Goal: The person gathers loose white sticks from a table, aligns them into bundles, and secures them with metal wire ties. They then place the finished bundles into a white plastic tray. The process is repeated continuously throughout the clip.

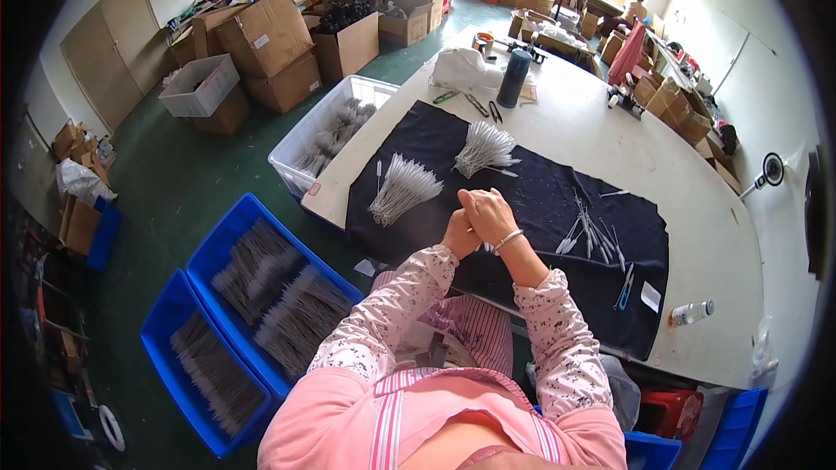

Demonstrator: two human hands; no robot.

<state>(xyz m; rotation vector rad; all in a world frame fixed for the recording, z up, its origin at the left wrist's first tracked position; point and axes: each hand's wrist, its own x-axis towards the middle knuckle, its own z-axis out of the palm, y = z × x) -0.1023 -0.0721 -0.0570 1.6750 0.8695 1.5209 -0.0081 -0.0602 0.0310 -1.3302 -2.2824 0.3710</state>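
My left hand (460,233) and my right hand (489,213) are closed together over the near middle of a dark cloth (531,196). The right lies across the left; whatever is between the fingers is hidden. Beyond them are two fanned piles of thin wire brushes with pale bristles: the left pile (405,190) and the far pile (484,148). To the right of my hands, several loose brushes (592,233) lie scattered on the cloth. Blue-handled pliers (624,289) rest near the cloth's right end, beside a small white card (650,297).
Blue crates (193,254) of brushes stand at left, with a clear tub (287,153) behind. On the white table (697,235) are a dark bottle (515,78), black snips (476,104) and a clear bottle (692,313). Cardboard boxes (266,35) and several people occupy the background.
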